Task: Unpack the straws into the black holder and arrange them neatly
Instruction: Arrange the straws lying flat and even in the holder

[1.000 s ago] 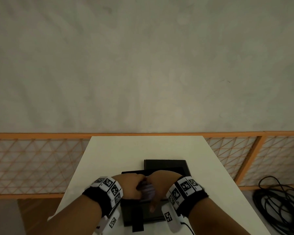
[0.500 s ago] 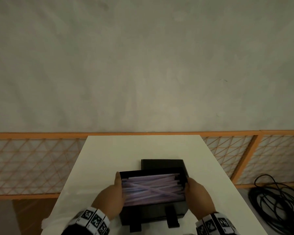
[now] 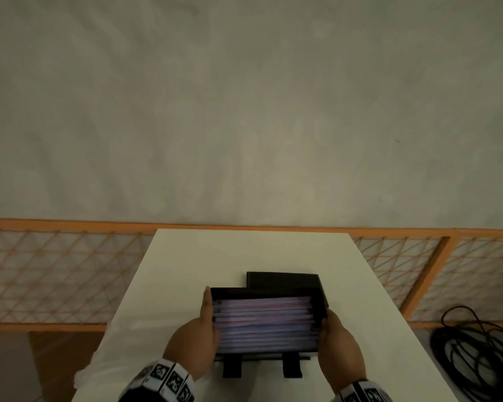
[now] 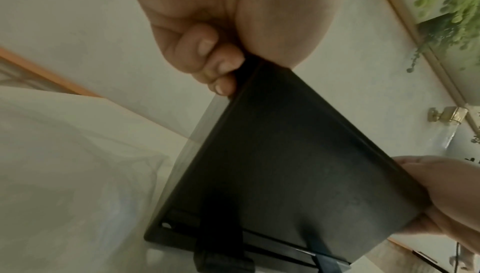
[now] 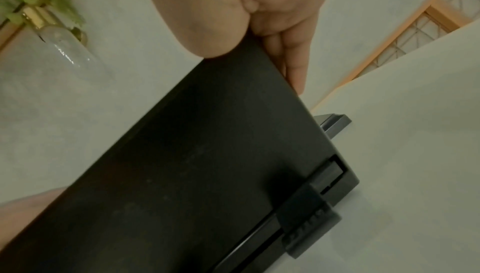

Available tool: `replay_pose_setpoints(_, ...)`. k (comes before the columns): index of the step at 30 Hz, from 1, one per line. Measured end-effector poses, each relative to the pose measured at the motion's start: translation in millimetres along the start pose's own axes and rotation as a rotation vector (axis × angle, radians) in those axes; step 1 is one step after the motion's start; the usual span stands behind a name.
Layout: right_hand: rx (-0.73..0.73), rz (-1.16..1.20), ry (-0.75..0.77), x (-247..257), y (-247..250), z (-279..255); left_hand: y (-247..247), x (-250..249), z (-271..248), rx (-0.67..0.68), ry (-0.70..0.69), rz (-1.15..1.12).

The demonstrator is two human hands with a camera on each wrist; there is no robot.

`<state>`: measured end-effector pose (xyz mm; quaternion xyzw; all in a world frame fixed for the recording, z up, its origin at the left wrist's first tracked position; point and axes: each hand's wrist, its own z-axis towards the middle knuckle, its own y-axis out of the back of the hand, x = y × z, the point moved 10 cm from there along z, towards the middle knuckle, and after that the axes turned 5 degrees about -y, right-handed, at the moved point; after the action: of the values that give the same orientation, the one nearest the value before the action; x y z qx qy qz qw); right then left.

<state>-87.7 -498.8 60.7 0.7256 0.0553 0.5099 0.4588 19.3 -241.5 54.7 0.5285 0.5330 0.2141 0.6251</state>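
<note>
The black holder [image 3: 317, 297] sits low in the middle of the white table, full of pale purple straws [image 3: 265, 323] lying side by side along its length. My left hand [image 3: 199, 332] grips its left end, forefinger stretched along the wall. In the left wrist view the other fingers [image 4: 221, 66] curl under the holder [image 4: 285, 164]. My right hand [image 3: 334, 338] holds the right end. Its fingers [image 5: 293, 68] lie along the far side of the holder [image 5: 194, 154], the thumb's base on the near side. The holder looks tipped off the table.
A flat black lid [image 3: 285, 280] lies just behind the holder. A crumpled clear plastic bag [image 3: 93, 369] lies at the table's near left edge. An orange lattice fence [image 3: 55, 280] runs behind the table [image 3: 244, 250]. Black cables [image 3: 476, 352] coil on the floor at right.
A second ago both hands met over the holder on a bunch of straws. They have moved apart to its two ends. The crossed straws now lie nearly parallel.
</note>
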Motion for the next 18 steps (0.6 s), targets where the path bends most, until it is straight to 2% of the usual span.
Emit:
replay_pose_setpoints(6,-0.014,0.014,0.033,2,4,-2,4,-1,-4,-0.016,-0.016,0.005)
replay_pose_setpoints(9,-0.150,0.055,0.099,7,25,-3,15,-4,-9,-0.110,-0.050,-0.003)
replay_pose_setpoints(11,-0.174,0.035,0.124,8,26,-1,5,-1,-8,-0.060,-0.039,-0.008)
replay_pose_setpoints(14,-0.095,-0.011,0.061,-1,10,8,-12,5,-2,0.026,0.014,-0.053)
replay_pose_setpoints(18,-0.105,0.206,0.000,-19,5,8,-8,4,0,-0.003,-0.009,-0.091)
